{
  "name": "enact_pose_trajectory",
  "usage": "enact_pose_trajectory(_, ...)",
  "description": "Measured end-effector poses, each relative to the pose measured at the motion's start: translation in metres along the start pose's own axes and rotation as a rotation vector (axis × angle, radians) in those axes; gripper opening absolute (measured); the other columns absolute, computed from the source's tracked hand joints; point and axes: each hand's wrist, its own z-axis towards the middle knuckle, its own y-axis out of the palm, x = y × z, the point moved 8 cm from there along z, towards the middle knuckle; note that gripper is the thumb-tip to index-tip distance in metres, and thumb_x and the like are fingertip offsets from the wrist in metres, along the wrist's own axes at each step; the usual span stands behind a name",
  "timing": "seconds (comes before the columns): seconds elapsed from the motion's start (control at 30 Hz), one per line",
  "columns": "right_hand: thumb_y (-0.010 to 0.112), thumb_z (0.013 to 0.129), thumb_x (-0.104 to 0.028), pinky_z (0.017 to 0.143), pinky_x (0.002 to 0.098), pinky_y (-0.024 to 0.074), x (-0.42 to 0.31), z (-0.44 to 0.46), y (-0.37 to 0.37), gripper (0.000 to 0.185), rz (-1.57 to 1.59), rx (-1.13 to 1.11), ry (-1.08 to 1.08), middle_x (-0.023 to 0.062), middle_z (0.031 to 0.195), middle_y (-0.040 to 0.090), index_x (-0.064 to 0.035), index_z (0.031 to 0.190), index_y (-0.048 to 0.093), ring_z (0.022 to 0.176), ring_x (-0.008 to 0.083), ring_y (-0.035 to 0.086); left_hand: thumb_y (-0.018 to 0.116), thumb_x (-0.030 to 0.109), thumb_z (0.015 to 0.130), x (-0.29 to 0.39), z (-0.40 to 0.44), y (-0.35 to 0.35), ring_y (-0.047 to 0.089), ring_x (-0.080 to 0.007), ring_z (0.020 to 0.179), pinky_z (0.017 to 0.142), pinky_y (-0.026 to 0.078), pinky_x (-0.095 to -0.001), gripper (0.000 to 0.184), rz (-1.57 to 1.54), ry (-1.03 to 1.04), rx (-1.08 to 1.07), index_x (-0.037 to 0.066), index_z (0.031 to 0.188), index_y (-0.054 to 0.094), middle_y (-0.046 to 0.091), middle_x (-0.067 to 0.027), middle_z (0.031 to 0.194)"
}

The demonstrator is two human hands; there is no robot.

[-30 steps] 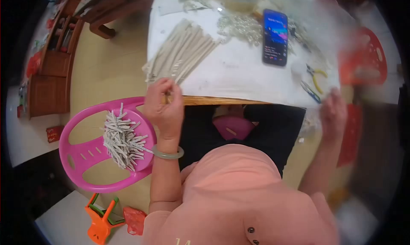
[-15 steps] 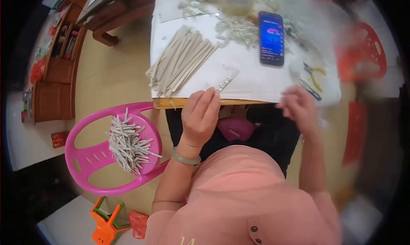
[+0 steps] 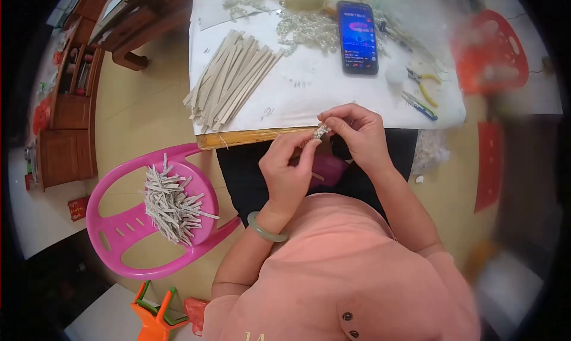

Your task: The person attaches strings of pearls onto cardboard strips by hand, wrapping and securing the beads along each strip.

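Observation:
Just off the table's front edge, a small strip with silvery beads (image 3: 321, 131) sits between my two hands. My left hand (image 3: 286, 167) pinches its lower end between thumb and fingers, and a pale bangle circles that wrist. Thumb and forefinger of my right hand (image 3: 361, 133) close on the upper end. Fingertips hide part of the strip. Long beige strips (image 3: 233, 82) lie in a loose bundle on the white-covered table (image 3: 291, 106), left of my hands. Farther back spreads a pile of clear, shiny beads (image 3: 315, 32).
A lit phone (image 3: 358, 38) lies on the table, with yellow-handled pliers (image 3: 425, 85) and a green-and-blue-handled tool (image 3: 420, 105) to its right. At my left, a pink chair (image 3: 113, 219) carries a heap of short strips (image 3: 175, 204). A red chair (image 3: 493, 52) stands at right.
My right hand has moved left from the table's right side and now grips the beaded strip with my left hand. The strip has come off the tabletop, and the view has shifted slightly.

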Motion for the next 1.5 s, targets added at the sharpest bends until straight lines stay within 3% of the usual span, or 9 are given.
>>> enact_pose_trajectory(0.03, 0.061, 0.085, 0.001, 0.065, 0.0205, 0.0489, 0.000, 0.000, -0.002, 0.008, -0.002, 0.003, 0.001, 0.0045, 0.084, 0.067, 0.0008, 0.091, 0.066, 0.073, 0.0062, 0.060, 0.068, -0.004, 0.077, -0.021, -0.003, 0.005, 0.061, -0.0123, 0.069, 0.064, 0.049, -0.0232, 0.016, -0.143, -0.220, -0.028, -0.003, 0.093, 0.067, 0.067, -0.0080, 0.087)
enact_pose_trajectory(0.07, 0.061, 0.085, 0.000, 0.065, 0.0204, 0.0487, -0.001, 0.001, -0.003, 0.008, -0.029, 0.006, -0.013, 0.0046, 0.084, 0.067, 0.0010, 0.091, 0.066, 0.073, 0.0063, 0.060, 0.069, -0.002, 0.078, -0.029, -0.004, 0.008, 0.060, -0.0079, 0.070, 0.065, 0.049, -0.0221, 0.017, -0.188, -0.282, -0.067, -0.003, 0.095, 0.067, 0.067, -0.0051, 0.085)
enact_pose_trajectory(0.1, 0.061, 0.085, 0.000, 0.065, 0.0203, 0.0486, -0.001, 0.001, -0.003, 0.008, -0.054, 0.007, -0.027, 0.0048, 0.085, 0.067, 0.0013, 0.092, 0.066, 0.073, 0.0063, 0.060, 0.069, -0.002, 0.078, -0.030, -0.004, 0.007, 0.060, -0.0079, 0.070, 0.065, 0.049, -0.0221, 0.017, -0.188, -0.284, -0.064, -0.003, 0.095, 0.067, 0.067, -0.0051, 0.085)
enact_pose_trajectory(0.17, 0.061, 0.086, 0.000, 0.066, 0.0207, 0.0487, -0.001, 0.002, -0.001, 0.008, -0.060, 0.000, -0.014, 0.0050, 0.086, 0.067, 0.0015, 0.092, 0.066, 0.073, 0.0065, 0.060, 0.068, -0.001, 0.080, -0.045, -0.012, 0.015, 0.060, -0.0084, 0.070, 0.064, 0.049, -0.0213, 0.015, -0.475, -0.587, -0.128, -0.002, 0.095, 0.067, 0.067, -0.0065, 0.083)
enact_pose_trajectory(0.6, 0.062, 0.086, -0.001, 0.068, 0.0224, 0.0490, 0.000, 0.002, 0.000, 0.009, -0.074, -0.050, -0.013, 0.0055, 0.087, 0.067, 0.0011, 0.093, 0.065, 0.073, 0.0077, 0.059, 0.064, 0.006, 0.085, -0.060, -0.020, 0.023, 0.066, -0.0152, 0.074, 0.057, 0.051, -0.0214, 0.019, -0.732, -0.849, -0.316, -0.003, 0.101, 0.062, 0.067, -0.0107, 0.087)
enact_pose_trajectory(0.67, 0.062, 0.086, -0.002, 0.067, 0.0223, 0.0490, 0.002, 0.003, 0.000, 0.009, -0.071, -0.058, 0.004, 0.0053, 0.087, 0.067, 0.0010, 0.093, 0.065, 0.073, 0.0077, 0.059, 0.063, 0.005, 0.085, -0.061, -0.026, 0.032, 0.067, -0.0187, 0.077, 0.057, 0.053, -0.0223, 0.020, -0.960, -0.932, -0.425, -0.002, 0.104, 0.060, 0.067, -0.0119, 0.090)
enact_pose_trajectory(0.97, 0.062, 0.086, -0.002, 0.067, 0.0228, 0.0504, 0.008, 0.010, -0.003, 0.009, -0.069, -0.106, 0.017, 0.0059, 0.088, 0.066, 0.0008, 0.094, 0.065, 0.076, 0.0092, 0.061, 0.061, 0.001, 0.085, -0.059, -0.020, 0.030, 0.067, -0.0207, 0.083, 0.070, 0.055, -0.0264, 0.025, -1.028, -0.835, -0.382, -0.002, 0.110, 0.058, 0.066, -0.0152, 0.097)
enact_pose_trajectory(1.2, 0.062, 0.085, 0.000, 0.069, 0.0236, 0.0512, 0.007, 0.011, -0.003, 0.009, -0.057, -0.100, 0.015, 0.0065, 0.088, 0.066, 0.0014, 0.094, 0.065, 0.079, 0.0098, 0.062, 0.062, 0.004, 0.086, -0.056, -0.019, 0.029, 0.067, -0.0203, 0.082, 0.071, 0.055, -0.0272, 0.028, -1.059, -0.880, -0.327, -0.003, 0.112, 0.058, 0.065, -0.0165, 0.096)
enact_pose_trajectory(1.5, 0.061, 0.085, 0.001, 0.065, 0.0220, 0.0495, 0.006, 0.008, 0.001, 0.009, -0.099, -0.119, -0.007, 0.0046, 0.080, 0.065, 0.0016, 0.094, 0.065, 0.069, 0.0083, 0.060, 0.064, 0.007, 0.085, -0.065, -0.022, 0.031, 0.066, -0.0174, 0.072, 0.065, 0.054, -0.0245, 0.014, -0.887, -0.893, -0.253, -0.001, 0.097, 0.062, 0.067, -0.0130, 0.088)
